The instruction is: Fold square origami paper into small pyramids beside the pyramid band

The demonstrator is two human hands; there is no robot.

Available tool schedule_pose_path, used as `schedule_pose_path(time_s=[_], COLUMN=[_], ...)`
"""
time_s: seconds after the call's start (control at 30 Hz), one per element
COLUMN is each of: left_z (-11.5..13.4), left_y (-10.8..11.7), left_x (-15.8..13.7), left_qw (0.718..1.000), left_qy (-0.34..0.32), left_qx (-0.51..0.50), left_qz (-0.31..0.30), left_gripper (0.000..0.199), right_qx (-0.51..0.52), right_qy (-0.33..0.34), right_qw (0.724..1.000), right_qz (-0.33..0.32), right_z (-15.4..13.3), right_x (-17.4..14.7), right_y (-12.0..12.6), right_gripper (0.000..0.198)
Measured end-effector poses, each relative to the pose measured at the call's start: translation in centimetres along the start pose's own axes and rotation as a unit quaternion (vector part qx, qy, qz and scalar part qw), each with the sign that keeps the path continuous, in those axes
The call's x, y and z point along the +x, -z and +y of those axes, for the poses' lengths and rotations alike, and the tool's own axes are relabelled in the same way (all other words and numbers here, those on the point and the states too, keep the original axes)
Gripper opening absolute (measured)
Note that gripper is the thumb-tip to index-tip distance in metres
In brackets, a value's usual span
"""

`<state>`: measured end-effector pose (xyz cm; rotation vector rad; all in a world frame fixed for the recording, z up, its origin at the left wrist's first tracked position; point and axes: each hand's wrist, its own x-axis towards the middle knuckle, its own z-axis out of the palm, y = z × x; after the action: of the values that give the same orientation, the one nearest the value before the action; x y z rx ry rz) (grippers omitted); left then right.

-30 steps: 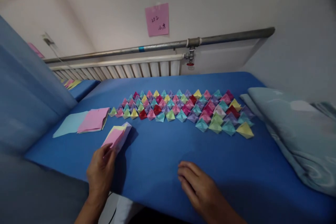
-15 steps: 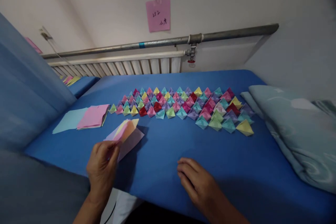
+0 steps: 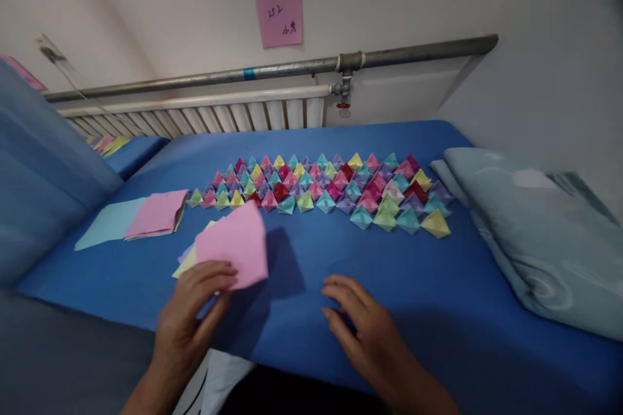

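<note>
My left hand [image 3: 197, 301] pinches the lower edge of a pink sheet of paper [image 3: 233, 243], which stands tilted up from the bed. Behind and left of it lie yellow and purple sheets [image 3: 187, 262], partly covered by the pink one. To the right, my right hand [image 3: 357, 318] hovers low over the blue surface, fingers loosely curved and apart, with nothing in them. Beyond both hands sit rows of small folded paper boats [image 3: 325, 200] in many colours. Light blue sheets [image 3: 109, 222] and a pink-topped paper stack [image 3: 154, 214] rest at the left.
The blue bed [image 3: 311, 253] runs up to a wall with a radiator [image 3: 214, 118] and a metal pipe [image 3: 287, 70]. A folded grey-green blanket [image 3: 530, 240] lies at the right. Blue curtains [image 3: 43, 149] hang at the left. A pink note [image 3: 279, 13] is taped above.
The pink sheet has come away from the yellow and purple ones and swung right in my left hand. My right hand's fingers have spread a little. The view has shifted slightly.
</note>
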<state>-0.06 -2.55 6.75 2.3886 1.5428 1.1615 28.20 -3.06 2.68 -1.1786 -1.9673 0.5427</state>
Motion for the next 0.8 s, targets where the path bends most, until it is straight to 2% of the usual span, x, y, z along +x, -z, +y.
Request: schedule_pose_path(time_s=[0.1,0.17,0.3,0.43,0.57,0.8], left_z=[1.6,2.7,4.3,3.9,1.9,0.8], left_y=[-2.1,-3.9,-5.6,-4.8,-3.7,-4.2], left_x=[0.6,0.4,-0.5,-1.1,-1.8,-2.6], left_qw=[0.98,0.967,0.96,0.953,0.96,0.955], left_qy=[-0.131,-0.165,-0.159,-0.133,-0.1,-0.129], left_qx=[-0.026,-0.05,-0.092,-0.1,-0.036,-0.011], left_qz=[-0.144,-0.186,-0.21,-0.253,-0.259,-0.267], left_gripper=[0.024,0.024,0.022,0.026,0.037,0.045], right_qx=[-0.057,-0.088,-0.102,-0.063,-0.024,-0.006], right_qy=[0.026,0.04,0.026,0.036,0.039,0.03], right_qw=[0.997,0.995,0.988,0.993,0.994,0.991], right_qz=[0.037,-0.005,-0.113,-0.089,-0.095,-0.134], right_z=[0.0,-0.3,-0.7,-0.4,-0.2,-0.2], right_x=[-0.8,-1.5,-2.8,-3.3,-3.4,-3.3], right_y=[1.4,2.3,2.8,2.8,3.7,4.3], right_gripper=[0.04,0.048,0.048,0.037,0.029,0.022])
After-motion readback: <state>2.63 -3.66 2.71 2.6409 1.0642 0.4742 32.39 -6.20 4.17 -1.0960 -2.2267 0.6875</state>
